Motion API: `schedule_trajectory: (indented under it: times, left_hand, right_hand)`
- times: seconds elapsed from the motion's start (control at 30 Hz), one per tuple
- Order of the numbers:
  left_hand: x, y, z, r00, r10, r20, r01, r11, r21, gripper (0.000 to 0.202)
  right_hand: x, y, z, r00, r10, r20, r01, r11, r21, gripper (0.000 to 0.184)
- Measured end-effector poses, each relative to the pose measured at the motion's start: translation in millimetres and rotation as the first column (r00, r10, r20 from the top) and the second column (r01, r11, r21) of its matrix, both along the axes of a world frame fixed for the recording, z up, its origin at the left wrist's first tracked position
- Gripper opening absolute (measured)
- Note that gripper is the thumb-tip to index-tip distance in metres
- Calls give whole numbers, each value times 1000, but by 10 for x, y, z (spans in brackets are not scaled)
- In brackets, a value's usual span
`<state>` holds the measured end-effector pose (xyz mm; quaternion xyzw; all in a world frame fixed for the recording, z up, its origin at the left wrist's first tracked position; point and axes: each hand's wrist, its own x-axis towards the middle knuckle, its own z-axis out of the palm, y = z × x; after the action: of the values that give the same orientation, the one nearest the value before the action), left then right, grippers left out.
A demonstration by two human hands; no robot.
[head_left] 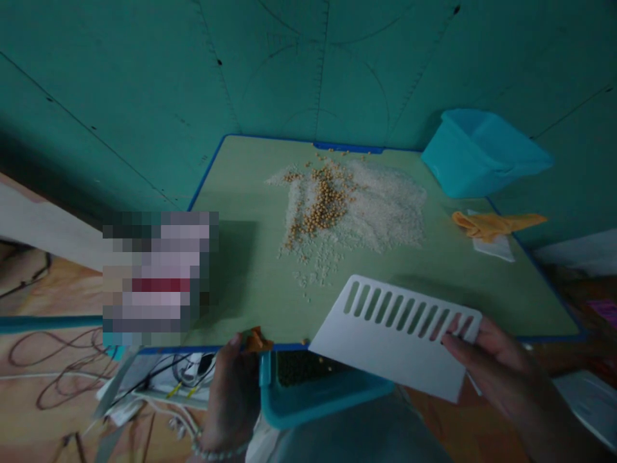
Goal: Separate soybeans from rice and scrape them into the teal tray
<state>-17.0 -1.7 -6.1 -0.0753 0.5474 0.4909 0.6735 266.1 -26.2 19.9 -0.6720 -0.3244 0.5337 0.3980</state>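
My right hand (pixel 496 373) grips a white slotted plastic sheet (pixel 395 334) by its right end, holding it tilted over the near edge of the green tabletop (pixel 250 270). My left hand (pixel 231 392) is closed on the left rim of a blue bin (pixel 318 399) held just under the table's near edge; dark grains lie inside. A small orange scrap (pixel 256 339) sits by my left fingertips. A heap of white rice (pixel 385 206) mixed with tan beans (pixel 325 199) is spread on the far half of the table.
A second blue bin (pixel 482 151) stands tilted at the table's far right corner. An orange cloth (pixel 496 224) lies on white paper at the right edge. Cables (pixel 62 373) and a power strip lie on the floor at the left. A blurred patch (pixel 159 270) covers the left edge.
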Motion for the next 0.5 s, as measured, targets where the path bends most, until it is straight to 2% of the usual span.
schedule_trajectory:
  times: [0.1,0.23,0.37,0.5]
  left_hand:
    - [-40,-26,-58,999,9,31,-8,1000,-30,15]
    - [-118,-91,-95,996,-88,-2,88,993,78,20]
    - [-175,-198,-66,983,-175,63,165,977,135,28]
    - [-203,-316,-86,991,-90,95,79,990,115,14]
  right_hand:
    - [10,70,18,1000,13,9,-13,1000,21,22]
    - [-41,276,-33,997,-35,-62,44,988,148,23]
    - [-190,431,-81,994,-30,-109,42,992,117,29]
    - [-315,481,-81,987,-31,-155,46,994,96,32]
